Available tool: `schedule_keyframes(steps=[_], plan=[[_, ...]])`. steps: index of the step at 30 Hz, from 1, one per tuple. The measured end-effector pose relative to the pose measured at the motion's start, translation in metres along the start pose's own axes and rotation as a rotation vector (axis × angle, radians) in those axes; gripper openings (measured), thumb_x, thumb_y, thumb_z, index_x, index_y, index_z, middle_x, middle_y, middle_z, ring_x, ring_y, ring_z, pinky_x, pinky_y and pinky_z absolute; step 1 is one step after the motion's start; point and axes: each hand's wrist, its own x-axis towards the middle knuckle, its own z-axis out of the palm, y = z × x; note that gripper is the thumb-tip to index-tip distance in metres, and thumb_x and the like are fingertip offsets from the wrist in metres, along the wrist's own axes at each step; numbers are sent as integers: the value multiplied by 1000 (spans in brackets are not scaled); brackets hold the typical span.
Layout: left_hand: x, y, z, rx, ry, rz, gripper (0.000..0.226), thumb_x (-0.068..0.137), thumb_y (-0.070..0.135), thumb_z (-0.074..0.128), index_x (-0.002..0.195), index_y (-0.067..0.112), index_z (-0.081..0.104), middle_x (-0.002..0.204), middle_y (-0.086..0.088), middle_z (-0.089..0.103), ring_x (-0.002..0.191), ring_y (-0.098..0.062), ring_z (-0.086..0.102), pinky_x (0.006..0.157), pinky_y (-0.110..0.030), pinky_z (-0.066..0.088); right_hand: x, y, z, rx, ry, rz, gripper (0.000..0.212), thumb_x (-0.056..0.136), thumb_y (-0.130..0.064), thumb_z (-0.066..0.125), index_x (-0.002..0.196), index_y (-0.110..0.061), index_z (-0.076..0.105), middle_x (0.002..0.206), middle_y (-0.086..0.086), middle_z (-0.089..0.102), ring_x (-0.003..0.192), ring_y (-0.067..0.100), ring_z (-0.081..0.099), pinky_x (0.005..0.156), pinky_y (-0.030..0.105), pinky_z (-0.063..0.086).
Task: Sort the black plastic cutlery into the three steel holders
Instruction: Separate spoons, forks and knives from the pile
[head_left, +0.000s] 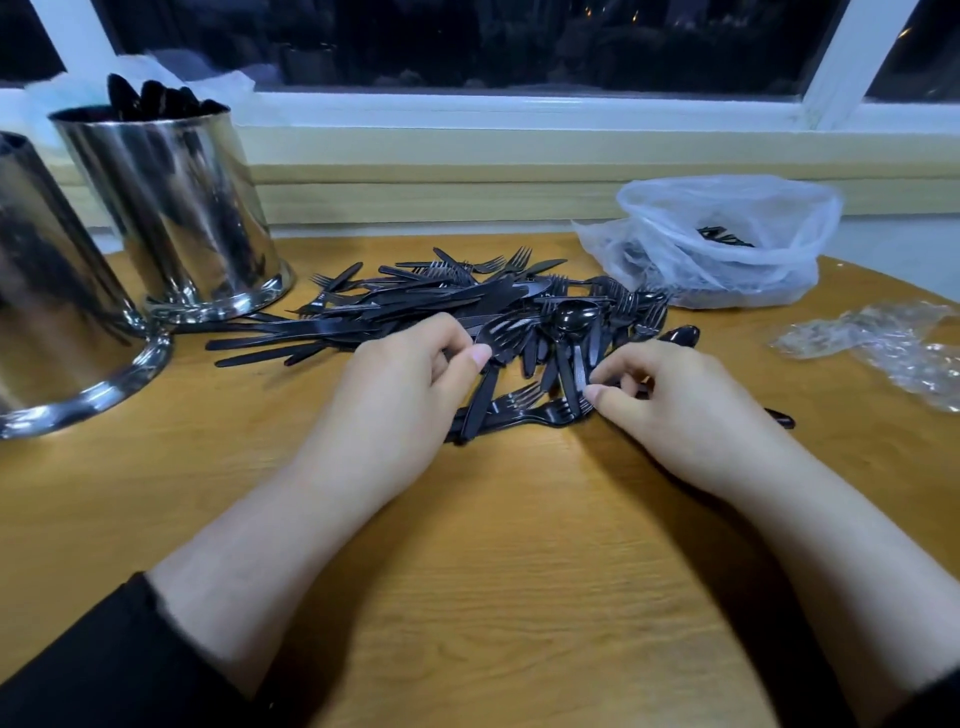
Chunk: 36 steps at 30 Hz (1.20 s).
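A pile of black plastic forks, knives and spoons (467, 301) lies spread on the wooden table (467, 545). My left hand (405, 384) sits at the pile's near edge and grips a black spoon (485, 379) between thumb and fingers. My right hand (670, 400) is beside it, pinching the handle of another spoon (571, 338) whose bowl points away from me. Two steel holders stand at the left: the rear steel holder (176, 208) has black spoon ends sticking out of its top, and the near steel holder (47, 291) is cut off by the frame edge.
A clear plastic bag (727, 239) with a few black pieces inside sits at the back right. Crumpled clear wrap (883, 343) lies at the right edge. A window sill and dark window run along the far side.
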Motion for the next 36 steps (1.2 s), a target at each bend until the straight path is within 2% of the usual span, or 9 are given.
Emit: schedule_keyframes(steps=[5, 8, 12, 15, 21, 25, 28, 31, 36], plan=[[-1, 2, -1, 52, -29, 0, 19, 103, 38, 53, 87, 31, 60, 68, -5, 61, 67, -12, 53, 50, -20, 31, -3, -9, -1, -74, -20, 20, 17, 90, -51, 65, 88, -35, 70, 90, -13, 57, 91, 6, 55, 94, 40, 44], [-1, 2, -2, 48, -20, -1, 17, 102, 38, 54, 88, 31, 61, 68, -4, 61, 65, -10, 52, 53, -22, 32, -3, -13, 0, -114, -34, 30, 20, 91, -53, 65, 89, -34, 70, 92, -14, 53, 91, 6, 52, 101, 44, 42], [-1, 2, -4, -11, 8, -13, 15, 102, 30, 56, 89, 28, 63, 68, -5, 62, 57, -5, 49, 53, -13, 37, -2, -11, 3, -71, -13, 12, 17, 90, -49, 68, 84, -33, 69, 92, -12, 53, 86, 3, 50, 96, 42, 42], [-1, 3, -5, -25, 18, -19, 16, 103, 29, 56, 91, 27, 66, 67, -4, 63, 57, -5, 48, 54, -12, 38, 0, -6, 3, 72, 34, 0, 19, 87, -43, 73, 76, -29, 69, 85, -11, 57, 76, 3, 53, 74, 31, 42], [0, 5, -7, -99, 39, -46, 19, 104, 28, 54, 95, 28, 70, 91, 0, 76, 83, -11, 61, 75, -17, 44, -1, -3, -9, 352, 52, -86, 20, 89, -21, 73, 74, -12, 64, 54, -13, 49, 45, 3, 39, 45, 12, 30], [0, 8, -10, -136, 73, -2, 29, 102, 26, 54, 76, 35, 62, 82, 9, 73, 74, -9, 65, 70, -25, 52, -5, -8, -17, 474, 64, -184, 19, 89, -13, 72, 74, -9, 61, 54, -12, 48, 46, 1, 39, 47, 10, 30], [0, 8, -9, -255, 12, -17, 24, 102, 22, 54, 85, 29, 69, 79, 7, 75, 70, -8, 69, 72, -31, 56, -4, -18, -17, 532, 106, -252, 17, 87, -18, 73, 74, -14, 64, 61, -7, 51, 58, 6, 42, 53, 13, 33], [0, 9, -10, -413, -130, -76, 22, 106, 20, 51, 97, 23, 71, 75, -2, 74, 57, -18, 67, 60, -36, 58, 4, -36, -14, 520, 154, -289, 17, 88, -22, 73, 74, -18, 64, 60, -12, 49, 58, 3, 42, 55, 12, 35], [5, 0, -14, -461, -133, -122, 34, 109, 35, 44, 91, 20, 68, 61, 1, 56, 40, -10, 36, 44, -24, 32, 36, -58, 0, 389, 198, -316, 16, 90, -31, 73, 80, -21, 66, 63, -11, 49, 60, 4, 42, 58, 21, 37]])
